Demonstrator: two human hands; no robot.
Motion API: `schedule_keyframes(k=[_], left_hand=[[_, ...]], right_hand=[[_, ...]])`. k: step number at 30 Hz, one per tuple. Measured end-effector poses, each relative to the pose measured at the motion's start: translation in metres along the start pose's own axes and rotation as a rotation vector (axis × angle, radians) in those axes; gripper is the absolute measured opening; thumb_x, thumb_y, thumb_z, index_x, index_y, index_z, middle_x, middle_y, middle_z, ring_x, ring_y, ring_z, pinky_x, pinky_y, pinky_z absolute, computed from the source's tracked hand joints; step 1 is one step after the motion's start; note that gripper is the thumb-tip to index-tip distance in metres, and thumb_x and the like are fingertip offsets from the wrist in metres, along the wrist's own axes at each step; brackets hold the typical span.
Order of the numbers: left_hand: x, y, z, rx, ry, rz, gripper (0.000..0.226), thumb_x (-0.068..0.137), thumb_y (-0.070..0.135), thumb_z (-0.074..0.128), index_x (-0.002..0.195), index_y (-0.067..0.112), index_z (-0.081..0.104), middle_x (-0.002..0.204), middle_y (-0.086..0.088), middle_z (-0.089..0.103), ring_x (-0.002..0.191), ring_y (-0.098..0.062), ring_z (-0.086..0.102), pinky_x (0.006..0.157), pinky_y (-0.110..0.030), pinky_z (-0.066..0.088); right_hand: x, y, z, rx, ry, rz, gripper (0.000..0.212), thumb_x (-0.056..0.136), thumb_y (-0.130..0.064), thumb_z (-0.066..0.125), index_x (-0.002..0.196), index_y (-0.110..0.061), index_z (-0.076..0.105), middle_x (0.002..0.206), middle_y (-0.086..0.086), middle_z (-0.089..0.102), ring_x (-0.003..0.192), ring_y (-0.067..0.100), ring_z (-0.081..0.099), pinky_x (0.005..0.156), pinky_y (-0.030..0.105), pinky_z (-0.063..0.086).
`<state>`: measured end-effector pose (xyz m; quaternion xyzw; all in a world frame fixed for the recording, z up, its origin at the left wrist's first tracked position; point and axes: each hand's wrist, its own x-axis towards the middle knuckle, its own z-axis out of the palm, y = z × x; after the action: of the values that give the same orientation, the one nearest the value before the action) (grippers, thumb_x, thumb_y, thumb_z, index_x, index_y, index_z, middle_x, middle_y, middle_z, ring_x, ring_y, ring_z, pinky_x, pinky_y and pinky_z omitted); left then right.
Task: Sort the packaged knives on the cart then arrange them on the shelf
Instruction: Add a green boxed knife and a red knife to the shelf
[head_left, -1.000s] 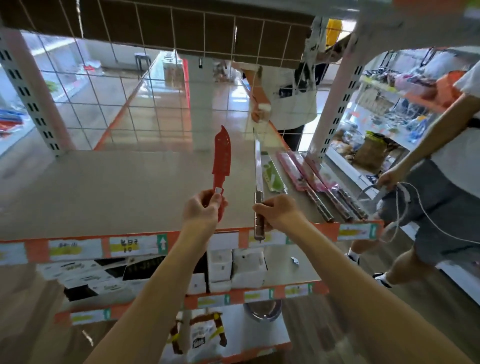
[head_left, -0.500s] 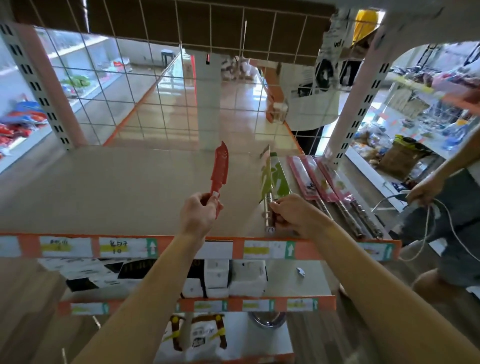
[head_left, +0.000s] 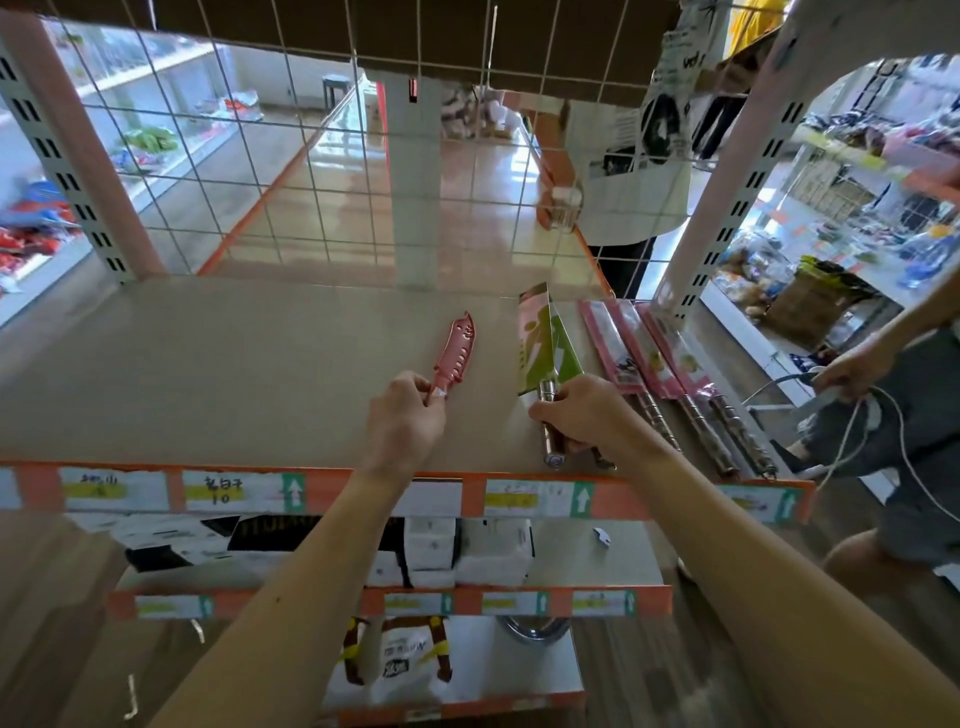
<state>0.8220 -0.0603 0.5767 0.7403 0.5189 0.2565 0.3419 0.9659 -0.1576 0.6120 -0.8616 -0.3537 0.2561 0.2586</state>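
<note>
A person's left hand (head_left: 402, 415) pinches a pink sheathed knife (head_left: 456, 353) low over the shelf (head_left: 208, 374), while the right hand (head_left: 587, 415) grips a green-packaged knife (head_left: 545, 343) by its handle, tilted; a slip could knock the neighbouring pink-packaged knives (head_left: 649, 358) askew.

1. Both bare forearms are stretched forward and upward from the near edge of the view, converging towards the middle.
2. The left hand (head_left: 405, 418) is held left of centre, back turned to the camera, fingers curled; a red knife (head_left: 456, 353) is pinched at its handle end between thumb and fingertips.
3. The right hand (head_left: 587, 415) is held just right of it, knuckles up, fingers wrapped round the metal handle of a packaged knife (head_left: 545, 358).
4. The two hands are kept apart.
</note>
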Motion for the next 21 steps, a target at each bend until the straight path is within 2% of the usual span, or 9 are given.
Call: schedule_keyframes(k=[3, 4, 7, 10, 12, 16, 21], left_hand=[[-0.0018, 0.0010, -0.0010, 0.099, 0.005, 0.097, 0.024, 0.091, 0.023, 0.056, 0.103, 0.003, 0.064, 0.099, -0.014, 0.070, 0.092, -0.031, 0.065, 0.073, -0.031, 0.047], [-0.0021, 0.0010, -0.0011, 0.117, 0.002, 0.122, 0.024, 0.090, 0.023, 0.057, 0.101, 0.003, 0.064, 0.097, -0.014, 0.071, 0.091, -0.031, 0.065, 0.074, -0.032, 0.048], [-0.0033, 0.0027, -0.0014, 0.182, 0.000, 0.176, 0.025, 0.090, 0.023, 0.056, 0.103, 0.002, 0.064, 0.097, -0.017, 0.070, 0.090, -0.032, 0.066, 0.076, -0.035, 0.051], [-0.0055, 0.0054, -0.0024, 0.219, 0.002, 0.200, 0.025, 0.091, 0.022, 0.055, 0.105, 0.002, 0.063, 0.099, -0.019, 0.070, 0.090, -0.033, 0.066, 0.075, -0.034, 0.050], [-0.0060, 0.0057, -0.0027, 0.232, -0.007, 0.192, 0.026, 0.091, 0.022, 0.055, 0.105, 0.002, 0.062, 0.100, -0.019, 0.069, 0.092, -0.033, 0.065, 0.076, -0.034, 0.049], [-0.0063, 0.0051, -0.0028, 0.241, -0.013, 0.173, 0.026, 0.091, 0.023, 0.054, 0.103, 0.002, 0.062, 0.099, -0.020, 0.069, 0.090, -0.035, 0.065, 0.076, -0.037, 0.052], [-0.0087, 0.0036, -0.0069, 0.307, 0.058, 0.260, 0.023, 0.092, 0.015, 0.053, 0.107, 0.000, 0.060, 0.105, -0.018, 0.064, 0.092, -0.031, 0.063, 0.073, -0.030, 0.047]], right_hand=[[0.0001, -0.0007, 0.0006, -0.110, 0.041, -0.038, 0.023, 0.086, -0.023, 0.061, 0.080, -0.001, 0.063, 0.070, 0.007, 0.062, 0.060, 0.016, 0.059, 0.053, 0.019, 0.051], [0.0000, -0.0013, 0.0010, -0.146, 0.056, -0.054, 0.027, 0.085, -0.024, 0.062, 0.087, 0.003, 0.065, 0.076, 0.011, 0.064, 0.067, 0.018, 0.060, 0.057, 0.022, 0.051], [-0.0008, -0.0037, 0.0016, -0.197, 0.071, -0.084, 0.032, 0.085, -0.023, 0.061, 0.093, 0.008, 0.065, 0.087, 0.018, 0.069, 0.071, 0.020, 0.058, 0.061, 0.027, 0.051], [-0.0022, -0.0037, 0.0022, -0.244, 0.089, -0.116, 0.033, 0.086, -0.023, 0.062, 0.094, 0.009, 0.066, 0.093, 0.020, 0.071, 0.070, 0.019, 0.059, 0.078, 0.036, 0.057], [-0.0026, -0.0026, 0.0029, -0.262, 0.095, -0.135, 0.033, 0.086, -0.023, 0.062, 0.093, 0.009, 0.066, 0.091, 0.021, 0.071, 0.069, 0.019, 0.058, 0.080, 0.037, 0.057], [-0.0055, -0.0021, 0.0037, -0.235, 0.106, -0.149, 0.030, 0.085, -0.020, 0.062, 0.082, 0.010, 0.064, 0.068, 0.012, 0.060, 0.067, 0.019, 0.057, 0.072, 0.032, 0.054], [-0.0073, -0.0032, 0.0046, -0.233, 0.091, -0.156, 0.029, 0.086, -0.019, 0.062, 0.086, 0.010, 0.064, 0.076, 0.016, 0.062, 0.071, 0.023, 0.061, 0.076, 0.038, 0.057]])
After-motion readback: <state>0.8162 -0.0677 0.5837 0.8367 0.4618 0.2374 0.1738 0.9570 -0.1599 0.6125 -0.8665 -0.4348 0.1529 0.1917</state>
